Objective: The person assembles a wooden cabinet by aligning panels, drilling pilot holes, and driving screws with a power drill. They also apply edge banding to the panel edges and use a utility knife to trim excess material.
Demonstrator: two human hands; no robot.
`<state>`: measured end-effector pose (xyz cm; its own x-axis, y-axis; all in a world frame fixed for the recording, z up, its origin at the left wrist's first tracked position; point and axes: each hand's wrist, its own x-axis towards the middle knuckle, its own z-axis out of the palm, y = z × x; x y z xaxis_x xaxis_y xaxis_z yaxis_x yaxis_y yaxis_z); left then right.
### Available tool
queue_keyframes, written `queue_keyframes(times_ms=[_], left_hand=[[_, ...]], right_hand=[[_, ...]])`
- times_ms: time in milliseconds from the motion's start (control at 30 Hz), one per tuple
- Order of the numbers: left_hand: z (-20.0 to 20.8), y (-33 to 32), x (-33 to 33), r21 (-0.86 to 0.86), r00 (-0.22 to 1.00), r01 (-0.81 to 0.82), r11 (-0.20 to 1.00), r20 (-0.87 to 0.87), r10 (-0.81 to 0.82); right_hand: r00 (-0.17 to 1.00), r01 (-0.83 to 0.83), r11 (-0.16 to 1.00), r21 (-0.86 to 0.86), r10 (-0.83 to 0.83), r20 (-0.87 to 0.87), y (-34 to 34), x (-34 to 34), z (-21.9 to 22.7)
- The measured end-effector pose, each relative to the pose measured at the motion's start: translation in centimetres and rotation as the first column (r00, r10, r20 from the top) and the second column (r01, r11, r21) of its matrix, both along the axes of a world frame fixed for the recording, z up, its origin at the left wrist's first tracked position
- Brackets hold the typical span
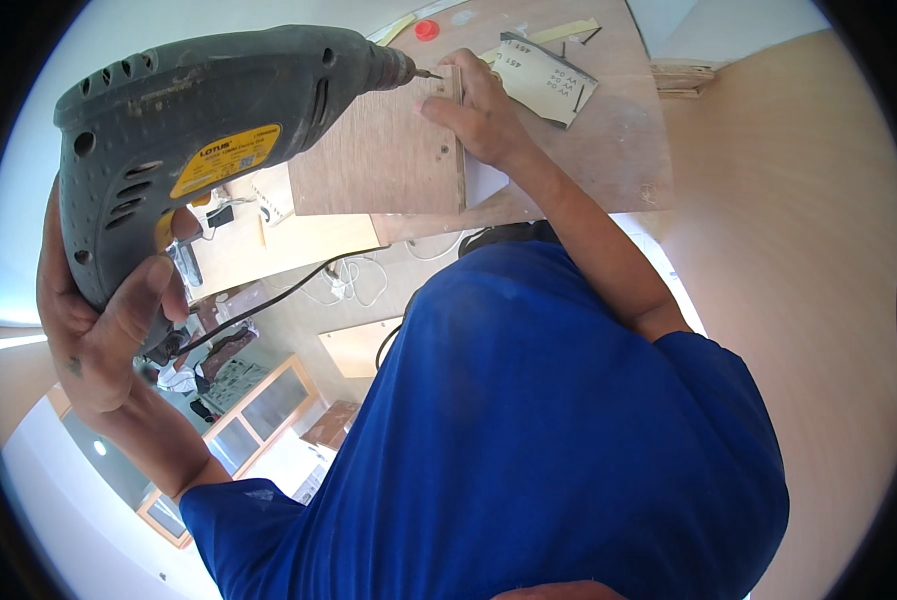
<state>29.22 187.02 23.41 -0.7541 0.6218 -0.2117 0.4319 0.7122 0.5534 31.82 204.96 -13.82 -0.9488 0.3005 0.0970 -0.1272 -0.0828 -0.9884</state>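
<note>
My left hand [119, 320] is wrapped round the handle of a dark grey electric drill [219, 100], with fingers by its yellow trigger. The drill lies level in the view and points right. Its thin bit [429, 74] reaches the upper corner of a plywood box [369, 160]; whether it touches the wood I cannot tell. My right hand [479, 110] grips the box at its right end, thumb on the edge and fingers over the far side. Two dark screw heads or holes show along that edge. A black cord hangs from the drill's handle.
The box rests on a wooden worktop [619, 170]. Beyond my right hand lie a torn piece of printed card [549, 80] and a red cap [427, 30]. Below are a pale board [299, 240] with small items, a white cable [344, 280] on the floor, and a wood-framed cabinet [269, 405].
</note>
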Motion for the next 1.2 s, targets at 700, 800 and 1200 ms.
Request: queue_keyframes(times_ms=[700, 800, 1200], left_hand=[[0.6, -0.8, -1.7, 0.002, 0.998, 0.069, 0.998, -0.006, -0.069], [0.6, -0.9, -1.7, 0.001, 0.998, 0.064, 0.998, -0.017, -0.064], [0.8, 0.4, -1.5, -0.012, 0.996, 0.079, 0.997, 0.030, -0.079]], right_hand=[[0.999, 0.030, 0.998, -0.060, -0.028, 0.036, 0.2, 0.7, 1.7], [1.000, 0.014, 0.995, -0.100, -0.013, 0.020, 0.1, 0.4, 1.2], [1.000, 0.023, 1.000, -0.010, -0.023, 0.004, 0.1, 0.5, 1.0]])
